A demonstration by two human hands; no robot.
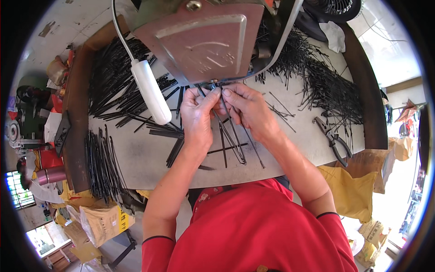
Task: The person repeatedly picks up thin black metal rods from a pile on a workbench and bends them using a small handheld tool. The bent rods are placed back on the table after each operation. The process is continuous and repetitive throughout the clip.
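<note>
1. Just below the machine's scuffed, reddish-brown metal cover (199,45), thin black rods (243,161) slant down from the fingers over the pale, smudged tabletop (290,158).
2. They look slender, dark and faintly glossy; some meet in a narrow bend at the lower end.
3. Left hand (198,113): thumb and fingers pinched on their upper ends.
4. Right hand (253,109): likewise pinched on them, close beside the left.
5. Rigid, straight black strips (106,97) lie heaped leftward.

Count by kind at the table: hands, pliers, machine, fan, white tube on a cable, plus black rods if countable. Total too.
Hands (left hand, right hand): 2
Pliers: 1
Machine: 1
Fan: 1
White tube: 1
Total: 6, leaving out black rods, too overlapped to count
</note>
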